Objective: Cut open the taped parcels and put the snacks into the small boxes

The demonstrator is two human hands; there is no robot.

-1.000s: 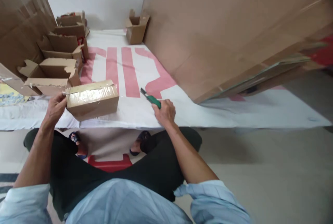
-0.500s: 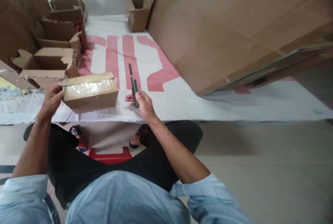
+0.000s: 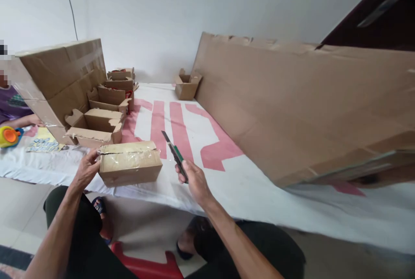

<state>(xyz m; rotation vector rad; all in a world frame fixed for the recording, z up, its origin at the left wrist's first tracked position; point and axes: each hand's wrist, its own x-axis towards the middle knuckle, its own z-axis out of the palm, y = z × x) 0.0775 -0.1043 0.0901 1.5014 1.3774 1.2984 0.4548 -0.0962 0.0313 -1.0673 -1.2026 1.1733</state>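
Note:
A closed cardboard box rests near the table's front edge, with clear tape across its top and a dark slit along the left part of the seam. My left hand grips its left end, fingers closed on the corner. To the right of the box, my right hand is wrapped round a green and black box cutter. Its blade is out, pointing up and to the left, apart from the box. Just behind the taped box stands an open cardboard box.
Several open boxes line the left, beside a stacked carton wall. A large cardboard sheet leans at right; a small open box stands at the back. Far left are a person's arm and a yellow-orange toy.
The head view has tilted up, showing more wall and a person at the left. The box cutter now leans further left. Both hands keep their holds.

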